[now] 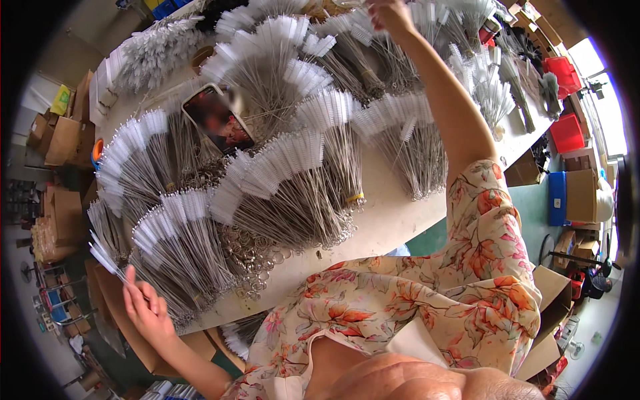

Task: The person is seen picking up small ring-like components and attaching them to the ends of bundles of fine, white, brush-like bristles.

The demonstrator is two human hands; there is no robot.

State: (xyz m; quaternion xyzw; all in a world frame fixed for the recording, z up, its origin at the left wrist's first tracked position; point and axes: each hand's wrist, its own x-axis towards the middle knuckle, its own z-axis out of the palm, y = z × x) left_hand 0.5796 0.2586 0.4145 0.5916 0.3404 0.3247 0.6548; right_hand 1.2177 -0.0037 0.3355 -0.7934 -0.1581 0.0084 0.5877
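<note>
At the left end of the table, my left hand [148,312] is closed with its index finger raised. Between its fingers is a thin brush [107,259] with white bristles and a wire stem. Bundles of similar brushes [177,220] lie right beside it. My right arm stretches across to the far side, where my right hand [392,15] is cut off by the upper edge, among more white-bristled brushes [350,27]. Its fingers are bent, but what they touch is hidden. Large fanned bundles [273,177] cover the middle, their looped wire ends toward me.
A phone [219,119] with a lit screen leans among the bundles. Loose metal rings [257,263] lie near the front edge of the pale table [383,223]. Cardboard boxes [67,140] stand at the left. Red bins [567,133] and a blue bin [557,199] are on the right.
</note>
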